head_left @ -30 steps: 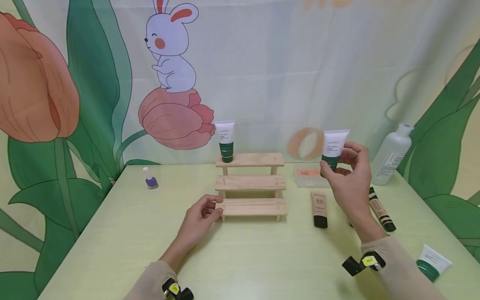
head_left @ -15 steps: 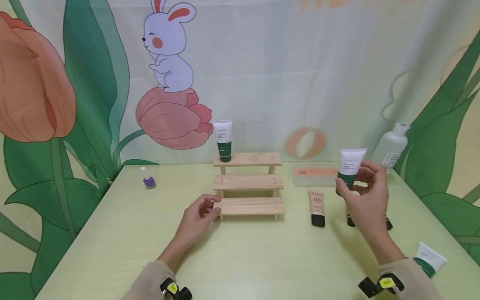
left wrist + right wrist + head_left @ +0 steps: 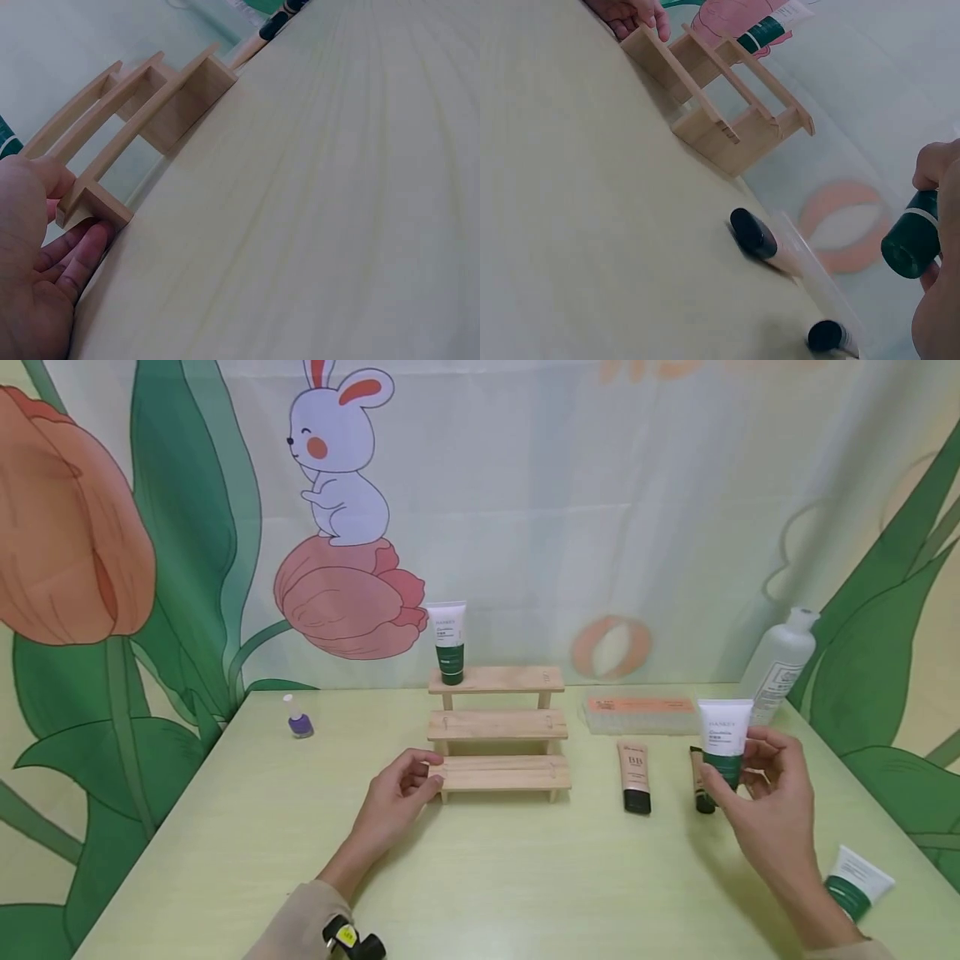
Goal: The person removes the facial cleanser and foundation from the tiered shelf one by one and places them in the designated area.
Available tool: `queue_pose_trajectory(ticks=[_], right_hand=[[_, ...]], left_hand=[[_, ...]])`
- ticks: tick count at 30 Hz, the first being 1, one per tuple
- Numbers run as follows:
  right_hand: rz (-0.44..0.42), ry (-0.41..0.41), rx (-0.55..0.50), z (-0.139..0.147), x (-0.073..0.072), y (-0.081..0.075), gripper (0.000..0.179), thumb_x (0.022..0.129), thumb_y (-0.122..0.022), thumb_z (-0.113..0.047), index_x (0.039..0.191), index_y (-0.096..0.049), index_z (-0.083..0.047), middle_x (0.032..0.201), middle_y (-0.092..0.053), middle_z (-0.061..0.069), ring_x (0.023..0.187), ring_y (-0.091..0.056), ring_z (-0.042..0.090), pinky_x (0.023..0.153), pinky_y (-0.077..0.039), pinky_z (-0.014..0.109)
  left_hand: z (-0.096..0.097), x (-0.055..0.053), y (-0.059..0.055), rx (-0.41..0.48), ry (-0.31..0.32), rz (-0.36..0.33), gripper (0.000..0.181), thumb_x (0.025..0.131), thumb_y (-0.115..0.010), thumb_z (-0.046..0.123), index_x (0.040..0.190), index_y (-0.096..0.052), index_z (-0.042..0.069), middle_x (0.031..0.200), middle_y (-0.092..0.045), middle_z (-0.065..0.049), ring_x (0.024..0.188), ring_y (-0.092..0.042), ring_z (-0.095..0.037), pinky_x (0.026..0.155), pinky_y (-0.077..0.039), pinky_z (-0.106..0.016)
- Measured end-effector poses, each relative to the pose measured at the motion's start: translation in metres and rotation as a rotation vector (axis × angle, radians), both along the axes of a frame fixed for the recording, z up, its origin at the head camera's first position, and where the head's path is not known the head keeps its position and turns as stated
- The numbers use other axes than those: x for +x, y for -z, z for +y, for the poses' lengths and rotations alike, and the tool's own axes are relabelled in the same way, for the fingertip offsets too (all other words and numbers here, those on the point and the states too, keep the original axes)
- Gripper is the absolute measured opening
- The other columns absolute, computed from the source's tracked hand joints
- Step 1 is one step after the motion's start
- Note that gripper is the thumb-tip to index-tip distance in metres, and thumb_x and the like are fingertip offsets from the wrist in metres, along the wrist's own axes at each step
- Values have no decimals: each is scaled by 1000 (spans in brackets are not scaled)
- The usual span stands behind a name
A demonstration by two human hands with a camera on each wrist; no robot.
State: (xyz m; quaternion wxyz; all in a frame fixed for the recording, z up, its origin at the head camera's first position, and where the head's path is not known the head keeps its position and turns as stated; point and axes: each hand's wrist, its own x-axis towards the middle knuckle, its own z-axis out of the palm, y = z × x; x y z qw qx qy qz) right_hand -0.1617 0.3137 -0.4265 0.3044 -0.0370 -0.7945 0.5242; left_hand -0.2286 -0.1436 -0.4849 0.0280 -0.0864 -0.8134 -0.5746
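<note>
- Pinches a white-and-green tube point(image 3: 724, 727) between thumb and curled fingers of the right hand point(image 3: 776, 802), right of centre in the head frame; holds it upright above the table point(image 3: 525, 877), by its green lower part, white flat end up.
- Seen again at the right edge of the right-wrist frame, with green cap toward the camera and a thumb and fingers on opposite sides.
- Grips a wooden rack point(image 3: 510, 727) of three steps with the left hand point(image 3: 397, 789), left of centre in the head frame, pinching the left end of the lowest step with bent fingers.
- Seen at lower left in the left-wrist frame, with fingers both above the board's end and beneath it, beside the leg.
- At the centre of the head frame, on the left end of the rack's top step: a matching tube point(image 3: 451, 643), upright, cap down.
- Right of the rack: a beige BB tube point(image 3: 635, 777) lying flat, and behind it a clear box point(image 3: 637, 720) with an orange label.
- Just left of the right hand: a dark slim tube point(image 3: 703, 797), partly hidden.
- At far right: a white bottle point(image 3: 780, 660), tilted in view; at lower right, another green-capped tube point(image 3: 858, 881), lying beside the right forearm.
- At left: a small purple bottle point(image 3: 301, 723) with a white cap.
</note>
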Motion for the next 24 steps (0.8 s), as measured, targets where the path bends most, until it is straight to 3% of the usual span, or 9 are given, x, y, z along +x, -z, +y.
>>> queue_pose_trajectory(ticks=[9,17,24], right_hand=[[-120,0,69,20,26,17,69,91,-85,7,144,-47,-16,121,-53,-7,101,-53,12,77,-50,10],[-229,-34,167,32,50,31,85,93,-89,-1,159,-37,-14,125,-52,2,102,-51,11,72,-50,16],[-261,-45,221,39,67,38,84,93,-90,-5,159,-39,-11,118,-53,7,95,-55,8,69,-49,19]], left_hand=[[1,0,-1,16,7,3,23,107,-77,18,130,-75,19,113,-72,-9,98,-65,-22,82,-54,-22],[1,1,-2,5,3,7,23,108,-77,17,130,-74,19,112,-70,-8,98,-64,-22,81,-54,-22],[2,0,0,-12,-1,11,23,108,-76,17,131,-74,20,112,-70,-8,98,-64,-22,82,-53,-22]])
